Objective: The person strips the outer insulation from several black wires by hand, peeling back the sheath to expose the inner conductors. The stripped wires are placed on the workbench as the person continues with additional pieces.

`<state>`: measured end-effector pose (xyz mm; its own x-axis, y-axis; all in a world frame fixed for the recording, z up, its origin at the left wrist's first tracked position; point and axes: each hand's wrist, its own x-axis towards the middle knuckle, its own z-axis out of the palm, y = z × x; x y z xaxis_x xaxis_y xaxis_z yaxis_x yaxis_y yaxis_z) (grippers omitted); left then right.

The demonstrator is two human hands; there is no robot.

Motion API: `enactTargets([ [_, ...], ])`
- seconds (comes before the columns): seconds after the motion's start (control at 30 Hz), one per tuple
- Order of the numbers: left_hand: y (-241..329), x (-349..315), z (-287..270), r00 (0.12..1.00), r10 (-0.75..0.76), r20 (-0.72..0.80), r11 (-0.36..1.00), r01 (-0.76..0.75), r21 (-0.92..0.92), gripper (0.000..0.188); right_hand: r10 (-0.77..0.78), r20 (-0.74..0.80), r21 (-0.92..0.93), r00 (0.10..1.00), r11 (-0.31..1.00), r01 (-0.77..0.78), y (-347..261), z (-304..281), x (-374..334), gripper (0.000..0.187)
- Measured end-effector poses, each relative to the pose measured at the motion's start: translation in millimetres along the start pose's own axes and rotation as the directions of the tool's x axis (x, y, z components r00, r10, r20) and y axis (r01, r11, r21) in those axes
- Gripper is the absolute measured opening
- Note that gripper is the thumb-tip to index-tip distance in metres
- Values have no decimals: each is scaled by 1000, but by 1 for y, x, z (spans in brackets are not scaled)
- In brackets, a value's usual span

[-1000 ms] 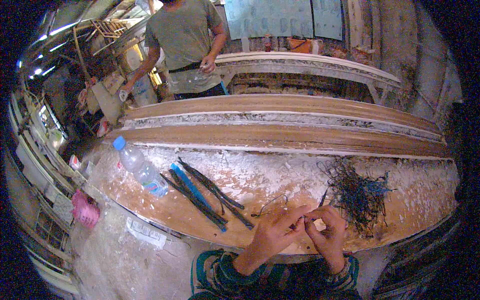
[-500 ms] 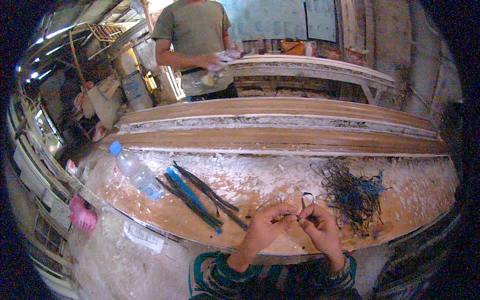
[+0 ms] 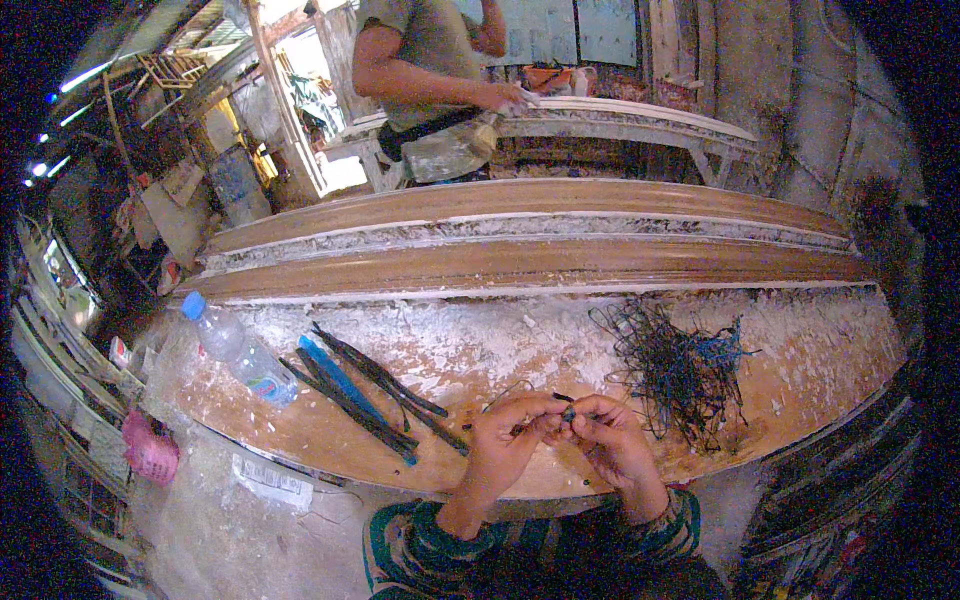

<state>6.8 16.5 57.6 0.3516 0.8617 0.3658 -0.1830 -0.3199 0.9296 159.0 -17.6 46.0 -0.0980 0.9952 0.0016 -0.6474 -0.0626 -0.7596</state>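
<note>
My left hand (image 3: 503,440) and my right hand (image 3: 615,445) meet over the near edge of a wooden board. Both pinch a small dark strand (image 3: 567,413) between their fingertips; its exact form is mostly hidden by the fingers. A thin dark thread curves above my left hand. To the right of my right hand lies a loose tangle of black and blue strands (image 3: 685,375). Left of my left hand rest several long black strips (image 3: 372,372) and a blue strip (image 3: 338,378), side by side at a slant.
A clear plastic bottle (image 3: 240,352) with a blue cap lies toward the board's left end. White flakes cover much of the board (image 3: 480,345). Long brown planks (image 3: 540,265) run behind it. Across from me another person (image 3: 425,75) stands by a pale bench (image 3: 640,125).
My view has shifted, moving the scene leftward. My fingertips have drawn closer together around the strand, and its raised loop has dropped. The other person has turned sideways, with one arm raised.
</note>
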Motion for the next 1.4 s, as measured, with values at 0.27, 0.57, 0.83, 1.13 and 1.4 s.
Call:
enactTargets([
  [0.27, -2, 2, -6, 992, -10, 126, 997, 20, -79, 18, -198, -24, -421, 980, 891, 170, 0, 0, 0, 14],
  [0.57, -8, 3, -15, 979, -143, 147, 968, 170, -187, 10, -277, 4, -553, 961, 800, 233, -5, 17, -6, 28],
  [0.83, 1, 4, -15, 992, -96, -82, 964, 72, -258, 6, -314, 132, -485, 940, 807, 338, -1, 29, -13, 30],
  [1.13, 15, 1, -22, 993, -12, -119, 997, 21, 78, 10, -277, 159, -840, 948, 466, 278, -17, 25, -19, 25],
  [1.4, 20, 6, -9, 971, 110, 212, 979, -143, 145, 63, -424, 9, -788, 906, 554, 267, -7, 15, -11, 15],
])
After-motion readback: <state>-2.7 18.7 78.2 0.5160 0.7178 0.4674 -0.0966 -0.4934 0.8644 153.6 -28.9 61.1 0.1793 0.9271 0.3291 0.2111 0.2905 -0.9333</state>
